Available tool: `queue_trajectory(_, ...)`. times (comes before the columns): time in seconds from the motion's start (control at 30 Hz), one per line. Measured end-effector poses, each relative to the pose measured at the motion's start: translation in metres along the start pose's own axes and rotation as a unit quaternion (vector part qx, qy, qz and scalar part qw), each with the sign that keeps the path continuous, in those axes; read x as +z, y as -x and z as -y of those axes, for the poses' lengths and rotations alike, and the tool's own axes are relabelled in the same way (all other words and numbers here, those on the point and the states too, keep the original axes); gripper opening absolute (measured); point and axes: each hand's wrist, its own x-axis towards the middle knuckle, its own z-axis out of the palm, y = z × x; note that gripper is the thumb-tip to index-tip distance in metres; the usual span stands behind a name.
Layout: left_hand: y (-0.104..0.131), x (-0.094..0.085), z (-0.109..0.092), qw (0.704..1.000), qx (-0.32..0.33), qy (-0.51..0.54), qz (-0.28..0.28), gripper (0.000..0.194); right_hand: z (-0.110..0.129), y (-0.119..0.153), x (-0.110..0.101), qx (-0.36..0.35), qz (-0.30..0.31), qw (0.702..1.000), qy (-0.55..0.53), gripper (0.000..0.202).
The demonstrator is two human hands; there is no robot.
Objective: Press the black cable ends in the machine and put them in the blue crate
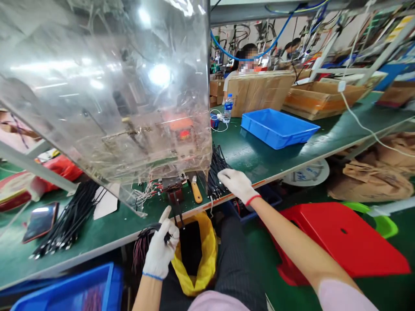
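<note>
My left hand (pixel 161 246), in a white glove, is curled round a bundle of black cables (pixel 144 237) with reddish ends hanging at its left. Its index finger points up beside a small dark fixture (pixel 173 185) at the table edge. My right hand (pixel 236 185), also gloved, rests its fingertips on a pile of black cables (pixel 216 170) right of the clear plastic guard (pixel 162 108); whether it pinches one is too small to tell. Between the fixture and that pile lies a yellow-handled tool (pixel 196 192).
A yellow-lined bin (pixel 210 255) sits below the table edge. Left are more black cables (pixel 69 220), a phone (pixel 40 222) and a blue crate (pixel 110 280). Right are a blue tray (pixel 279 128), a bottle (pixel 228 108) and a red stool (pixel 340 242). A person (pixel 231 80) sits behind cardboard.
</note>
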Motion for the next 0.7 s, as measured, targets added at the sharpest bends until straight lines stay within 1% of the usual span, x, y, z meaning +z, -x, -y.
queue_trajectory(0.03,-0.002,0.002,0.001,1.0,-0.001,-0.023,0.005,0.065,-0.002,-0.019,-0.006,0.015,-0.013,0.999,0.029,0.033)
queue_trajectory(0.1,-0.004,0.006,0.003,0.997,-0.01,-0.073,0.018,0.069,-0.006,-0.055,-0.008,0.038,-0.016,0.995,0.086,0.038)
queue_trajectory(0.17,-0.003,0.007,0.003,0.992,-0.028,-0.121,0.035,0.071,-0.008,-0.084,-0.001,0.05,-0.007,0.99,0.135,0.047)
queue_trajectory(0.23,-0.001,0.006,0.001,0.984,-0.042,-0.164,0.048,0.072,-0.009,-0.104,0.009,0.059,0.004,0.985,0.161,0.047)
queue_trajectory(0.3,0.002,0.004,-0.001,0.976,-0.052,-0.205,0.058,0.071,-0.007,-0.116,0.016,0.065,0.011,0.985,0.162,0.038)
queue_trajectory(0.37,0.005,0.002,-0.003,0.965,-0.056,-0.247,0.064,0.071,-0.005,-0.121,0.015,0.07,0.01,0.986,0.15,0.031)
queue_trajectory(0.43,0.008,0.001,-0.002,0.954,-0.066,-0.285,0.059,0.072,-0.003,-0.122,0.005,0.069,0.003,0.988,0.136,0.028)
queue_trajectory(0.5,0.011,0.002,0.0,0.944,-0.083,-0.314,0.049,0.075,-0.002,-0.119,-0.012,0.063,-0.01,0.99,0.127,0.028)
queue_trajectory(0.53,0.013,0.002,0.001,0.94,-0.092,-0.326,0.046,0.074,-0.001,-0.117,-0.021,0.061,-0.028,0.992,0.104,0.027)
queue_trajectory(0.57,0.014,0.003,0.002,0.936,-0.099,-0.334,0.046,0.073,-0.001,-0.113,-0.03,0.06,-0.053,0.996,0.047,0.026)
queue_trajectory(0.6,0.015,0.004,0.003,0.934,-0.101,-0.339,0.049,0.07,0.0,-0.109,-0.038,0.058,-0.079,0.995,-0.035,0.025)
queue_trajectory(0.63,0.016,0.004,0.004,0.934,-0.099,-0.341,0.053,0.066,0.002,-0.102,-0.043,0.056,-0.1,0.985,-0.126,0.025)
queue_trajectory(0.67,0.016,0.005,0.005,0.934,-0.096,-0.34,0.059,0.062,0.005,-0.094,-0.045,0.053,-0.102,0.968,-0.222,0.026)
queue_trajectory(0.7,0.017,0.005,0.005,0.934,-0.094,-0.338,0.064,0.059,0.008,-0.084,-0.044,0.05,-0.084,0.944,-0.315,0.027)
